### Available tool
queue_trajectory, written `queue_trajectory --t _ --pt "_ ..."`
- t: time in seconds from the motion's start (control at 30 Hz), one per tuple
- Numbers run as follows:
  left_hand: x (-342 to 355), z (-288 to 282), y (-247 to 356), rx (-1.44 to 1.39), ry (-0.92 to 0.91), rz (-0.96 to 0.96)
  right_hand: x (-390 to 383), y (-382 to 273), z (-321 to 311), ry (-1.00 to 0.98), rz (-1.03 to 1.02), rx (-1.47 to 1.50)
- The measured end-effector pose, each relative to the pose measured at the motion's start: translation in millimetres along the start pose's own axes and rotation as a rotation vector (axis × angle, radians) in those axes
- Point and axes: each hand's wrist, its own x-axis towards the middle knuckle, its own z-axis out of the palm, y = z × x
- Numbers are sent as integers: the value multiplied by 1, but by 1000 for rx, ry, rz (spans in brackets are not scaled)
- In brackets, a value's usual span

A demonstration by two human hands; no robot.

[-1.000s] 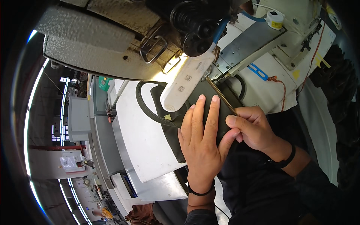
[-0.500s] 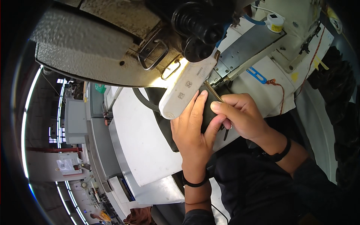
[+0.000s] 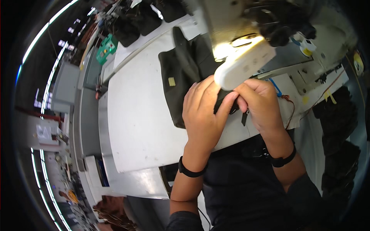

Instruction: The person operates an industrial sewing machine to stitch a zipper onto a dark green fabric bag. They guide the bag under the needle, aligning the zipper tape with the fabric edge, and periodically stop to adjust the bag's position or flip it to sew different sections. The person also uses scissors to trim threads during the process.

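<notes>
A dark olive fabric piece, which looks like a bag with a strap, lies under a sewing machine's lit head. My left hand rests on it, fingers stretched out and its thumb touching the right hand's fingertips. Beside it my right hand is closed in a pinch on the fabric's near edge, where the earlier view shows a zipper; the teeth are now hidden by my fingers. A dark zipper pull or tab hangs below the pinch. The machine's white lamp arm covers the stitching area and some fingertips.
The sewing machine rises at the far right. A blue tool on a cord lies right of my hand. The white tabletop stretches left, with a green box beyond it. Dark fabric is piled at the right.
The view has shifted, bringing more of the dark fabric and the table's far side into sight. Both hands remain at the fabric; the right thumb and fingers now hide the zipper teeth.
</notes>
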Motion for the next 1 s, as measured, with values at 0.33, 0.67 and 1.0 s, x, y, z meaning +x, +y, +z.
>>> queue_trajectory --t 0.33,0.67,1.0 --pt "-16 17 14 -2 118 22 -8 -6 -4 -35 -61 -96" --pt "-4 8 -1 108 145 238 -17 1 -14 20 -110 -31" --pt "2 6 4 201 102 292 -13 8 -13 34 -133 82"
